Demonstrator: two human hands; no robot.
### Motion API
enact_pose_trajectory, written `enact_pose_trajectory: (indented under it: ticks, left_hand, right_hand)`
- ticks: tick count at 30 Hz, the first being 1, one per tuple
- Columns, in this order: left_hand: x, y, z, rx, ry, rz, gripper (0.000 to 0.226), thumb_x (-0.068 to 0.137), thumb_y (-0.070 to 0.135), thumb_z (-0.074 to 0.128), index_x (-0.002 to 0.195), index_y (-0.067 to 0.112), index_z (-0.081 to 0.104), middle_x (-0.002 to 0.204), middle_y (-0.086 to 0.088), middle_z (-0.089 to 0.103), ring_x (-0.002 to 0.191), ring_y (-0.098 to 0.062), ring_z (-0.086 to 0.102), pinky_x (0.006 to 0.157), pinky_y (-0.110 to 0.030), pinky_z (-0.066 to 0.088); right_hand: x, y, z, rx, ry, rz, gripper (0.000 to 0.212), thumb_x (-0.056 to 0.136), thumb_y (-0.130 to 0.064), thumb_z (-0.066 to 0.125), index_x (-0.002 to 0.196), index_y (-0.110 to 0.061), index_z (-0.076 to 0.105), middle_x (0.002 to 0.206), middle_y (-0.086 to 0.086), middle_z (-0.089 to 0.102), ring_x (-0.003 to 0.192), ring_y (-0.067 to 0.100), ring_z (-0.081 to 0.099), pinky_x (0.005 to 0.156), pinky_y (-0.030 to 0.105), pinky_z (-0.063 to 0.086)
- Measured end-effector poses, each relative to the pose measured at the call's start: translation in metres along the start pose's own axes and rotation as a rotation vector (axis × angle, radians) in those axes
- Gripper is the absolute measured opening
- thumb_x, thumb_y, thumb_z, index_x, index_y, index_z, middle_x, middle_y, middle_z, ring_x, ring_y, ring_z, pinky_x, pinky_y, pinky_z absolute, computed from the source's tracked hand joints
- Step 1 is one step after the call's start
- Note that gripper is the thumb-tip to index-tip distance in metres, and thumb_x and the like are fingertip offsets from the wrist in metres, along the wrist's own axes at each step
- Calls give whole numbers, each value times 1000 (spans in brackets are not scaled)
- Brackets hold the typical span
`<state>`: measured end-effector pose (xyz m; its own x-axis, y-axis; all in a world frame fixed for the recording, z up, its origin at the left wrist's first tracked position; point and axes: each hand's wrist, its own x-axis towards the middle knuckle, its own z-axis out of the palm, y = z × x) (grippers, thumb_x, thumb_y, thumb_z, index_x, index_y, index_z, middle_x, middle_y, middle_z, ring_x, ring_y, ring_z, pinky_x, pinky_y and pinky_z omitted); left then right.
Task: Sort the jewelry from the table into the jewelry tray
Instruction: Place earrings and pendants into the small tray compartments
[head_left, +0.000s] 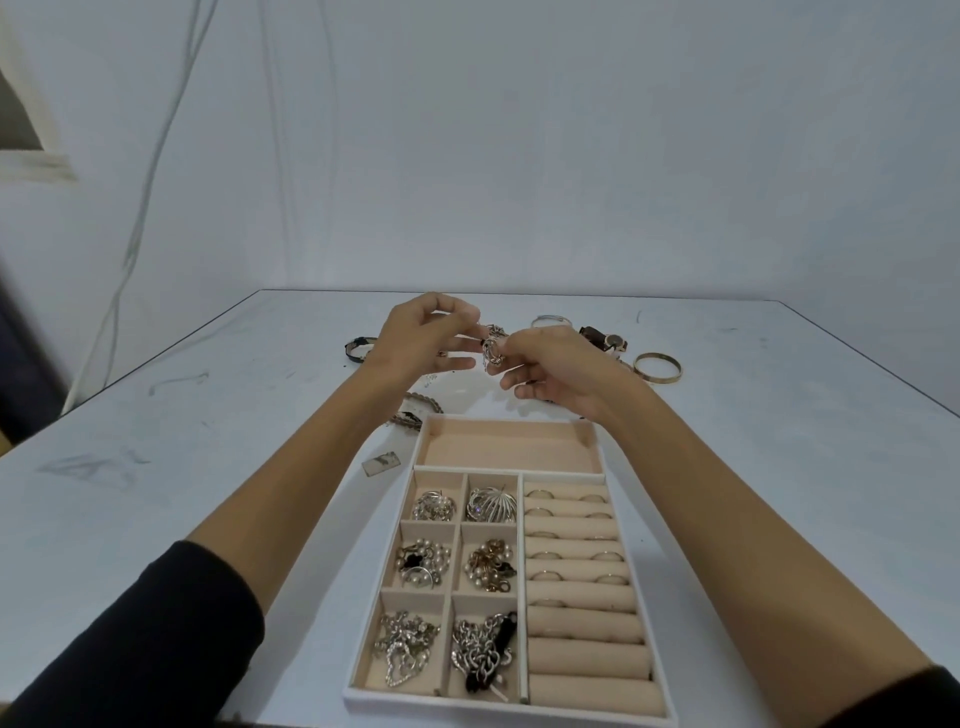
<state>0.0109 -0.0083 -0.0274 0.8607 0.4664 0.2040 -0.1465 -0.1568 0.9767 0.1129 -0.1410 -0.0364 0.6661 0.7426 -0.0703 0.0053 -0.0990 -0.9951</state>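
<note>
Between our fingertips (467, 313), left hand (415, 338) and right hand (561, 369) pinch a chain (492, 353): light, limp, we judge; grip its ends.

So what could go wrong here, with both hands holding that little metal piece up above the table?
The metal piece, pinched between the left hand and right hand, could slip and drop onto the table, perhaps tangling with the braided bracelet. The right forearm crosses the jewelry tray's far corner and might bump it, jostling the sorted compartments.
</note>
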Motion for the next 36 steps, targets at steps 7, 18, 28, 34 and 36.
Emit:
enact_pose_trajectory:
  ticks: [7,18,28,34,36]
  left_hand:
    - [-4,-2,1,-18,16,10,18,91,-1,55,107,6,60,97,-14,72,81,-21,70,77,-32,60]
    - [-2,-12,1,263,-24,186,32,82,-6,66,106,14,64,107,-5,70,83,-17,67,80,-24,56]
    - [0,-16,9,421,123,330,18,79,2,70,85,19,72,80,9,71,72,-2,67,78,-24,56]
    - [-2,-15,13,367,290,281,10,81,8,69,85,17,72,77,0,72,69,-18,71,78,-36,58]
    - [0,-12,10,307,319,258,10,81,7,67,86,15,71,77,-2,72,69,-20,71,78,-39,59]
  right_hand:
    - [-3,3,1,27,2,-21,11,92,-11,55,84,-7,62,74,7,63,57,14,55,57,23,44]
    - [-1,7,-5,51,-19,-83,10,92,-10,58,89,-4,65,80,9,66,62,15,61,60,21,54]
    - [-2,7,-5,3,19,-157,11,92,-8,60,97,-3,68,87,8,68,65,13,64,63,20,55]
    - [-5,6,-6,-18,58,-205,17,87,2,62,102,1,69,84,9,68,65,13,62,65,20,55]
    - [-6,5,-9,-18,74,-209,16,85,5,61,98,1,69,81,8,67,64,13,62,67,21,55]
